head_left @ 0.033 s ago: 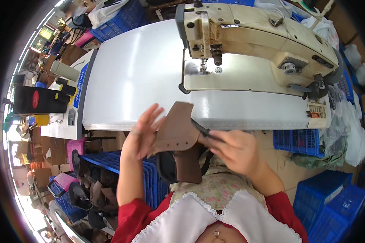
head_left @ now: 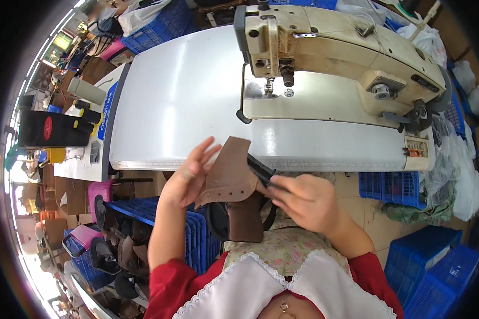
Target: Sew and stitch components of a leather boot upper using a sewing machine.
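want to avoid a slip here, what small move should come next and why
Probably close the left hand lightly on the brown piece: its fingers look spread beside the left edge, while the right hand holds the black tool by the right edge.

Layout of the sewing station, seen from the sitter's head: the sewing machine point(head_left: 330, 48) stands on the right-hand part of the worktable point(head_left: 181, 106), its presser foot point(head_left: 270, 85) toward the table's middle. On the sitter's side of the table, a panel point(head_left: 230, 170) lies between the left hand point(head_left: 189, 178), beside its left edge, and the right hand point(head_left: 308, 199), from which a bar point(head_left: 261, 170) extends to the panel's right edge. To the left stands a side table point(head_left: 72, 170); beyond the worktable's far left corner, a plastic bag point(head_left: 141, 18) lies on a crate point(head_left: 162, 29). At right, a basket point(head_left: 386, 186) sits below the tabletop, with a bin point(head_left: 426, 255) nearer the sitter.
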`<state>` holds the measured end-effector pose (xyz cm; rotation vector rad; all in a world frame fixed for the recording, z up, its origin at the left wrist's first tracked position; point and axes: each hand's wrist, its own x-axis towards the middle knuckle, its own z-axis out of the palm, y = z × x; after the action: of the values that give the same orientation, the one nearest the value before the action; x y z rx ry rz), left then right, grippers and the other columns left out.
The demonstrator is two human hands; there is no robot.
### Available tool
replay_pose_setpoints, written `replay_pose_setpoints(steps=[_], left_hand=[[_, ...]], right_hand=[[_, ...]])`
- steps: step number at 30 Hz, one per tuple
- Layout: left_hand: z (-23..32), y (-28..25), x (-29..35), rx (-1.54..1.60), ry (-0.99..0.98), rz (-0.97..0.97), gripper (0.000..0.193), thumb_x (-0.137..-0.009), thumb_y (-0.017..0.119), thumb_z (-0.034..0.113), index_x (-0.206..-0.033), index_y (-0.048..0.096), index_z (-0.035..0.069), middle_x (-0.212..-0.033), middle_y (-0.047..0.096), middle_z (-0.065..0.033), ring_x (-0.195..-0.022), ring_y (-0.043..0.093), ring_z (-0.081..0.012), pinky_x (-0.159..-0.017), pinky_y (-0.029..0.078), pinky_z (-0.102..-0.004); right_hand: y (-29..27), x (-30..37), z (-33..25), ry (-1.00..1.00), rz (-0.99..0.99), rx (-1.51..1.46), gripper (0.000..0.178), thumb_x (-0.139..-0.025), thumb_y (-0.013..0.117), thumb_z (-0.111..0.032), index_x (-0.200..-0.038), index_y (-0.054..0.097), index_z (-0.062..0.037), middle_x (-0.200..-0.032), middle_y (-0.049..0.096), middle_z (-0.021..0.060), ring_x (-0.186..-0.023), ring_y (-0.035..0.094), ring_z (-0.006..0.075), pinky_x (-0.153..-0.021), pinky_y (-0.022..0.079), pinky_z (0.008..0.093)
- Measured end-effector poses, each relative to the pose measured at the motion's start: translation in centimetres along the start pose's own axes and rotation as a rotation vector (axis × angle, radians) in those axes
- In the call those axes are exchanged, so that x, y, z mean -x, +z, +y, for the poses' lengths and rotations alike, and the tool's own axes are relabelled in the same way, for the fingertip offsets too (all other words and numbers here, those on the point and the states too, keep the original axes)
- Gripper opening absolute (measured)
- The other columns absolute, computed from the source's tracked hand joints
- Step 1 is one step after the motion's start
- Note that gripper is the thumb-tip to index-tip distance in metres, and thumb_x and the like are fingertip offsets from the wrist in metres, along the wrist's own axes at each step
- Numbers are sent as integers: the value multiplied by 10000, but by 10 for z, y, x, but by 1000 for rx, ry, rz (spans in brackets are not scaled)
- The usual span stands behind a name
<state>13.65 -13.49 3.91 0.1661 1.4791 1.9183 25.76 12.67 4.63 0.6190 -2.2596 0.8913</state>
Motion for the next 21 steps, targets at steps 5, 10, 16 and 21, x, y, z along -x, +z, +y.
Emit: replay_pose_setpoints(steps=[5,10,16,21], left_hand=[[25,12,-15,-241,-271,-180,1179,-549,914,399,-1463,298,-18,-1387,456,-172,-1289,437,-286,-1080,332,-381],[55,37,-41,-440,-106,-155,969,-586,908,333,-1359,446,-24,-1227,581,-136,-1154,540,-238,-1027,392,-351],[74,21,-96,-628,-83,11,685,-672,836,167,-1240,533,-71,-1117,645,-150,-999,629,-222,-922,488,-334],[56,7,-136,-762,-133,106,647,-666,851,235,-1165,582,-76,-1027,670,-161,-896,654,-219,-821,520,-325]], right_hand=[[-1,-11,-8,-67,13,25,329,-660,744,-71,-982,700,-25,-1065,650,71,-637,571,155,-518,479,257],[-15,-23,-20,126,31,-51,346,-737,760,-107,-1059,680,-9,-1065,639,125,-688,637,199,-567,520,290],[-42,3,7,655,288,-116,216,-850,703,-83,-1036,689,24,-1012,671,160,-853,664,201,-761,514,289],[-43,8,24,833,594,-359,324,-883,631,18,-1206,611,8,-1039,661,111,-917,626,163,-845,475,254]])
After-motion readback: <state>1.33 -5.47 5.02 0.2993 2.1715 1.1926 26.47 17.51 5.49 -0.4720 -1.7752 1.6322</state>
